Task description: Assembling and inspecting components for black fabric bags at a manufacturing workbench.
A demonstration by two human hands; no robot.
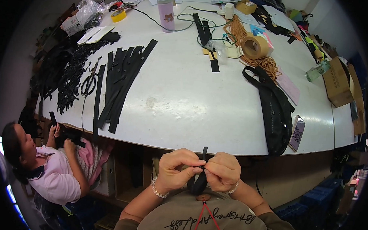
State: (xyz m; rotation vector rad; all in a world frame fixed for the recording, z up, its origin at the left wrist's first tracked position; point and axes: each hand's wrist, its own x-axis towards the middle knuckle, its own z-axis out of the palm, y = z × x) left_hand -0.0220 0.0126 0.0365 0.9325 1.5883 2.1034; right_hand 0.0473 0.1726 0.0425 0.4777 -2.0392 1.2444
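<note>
Close to my body, just off the table's front edge, my left hand point(177, 168) and my right hand point(224, 172) meet. Each is closed in a pinch on a black fabric strip point(200, 184). One end of the strip pokes up above my fingers, and the rest loops down below them. My fingertips hide the small spot where they meet on it. Several similar long black strips point(128, 82) lie overlapped on the left of the table, some with small dark pieces on them. Beside them are black-handled scissors point(89, 84) with a cord attached.
A heap of small black pieces point(69, 84) covers the far left. A black bag point(272, 112) and a phone point(297, 133) lie right. Behind are brown tape point(255, 47), orange cord point(235, 30) and a bottle point(166, 14). A co-worker point(58, 172) sits at left, holding a black strip.
</note>
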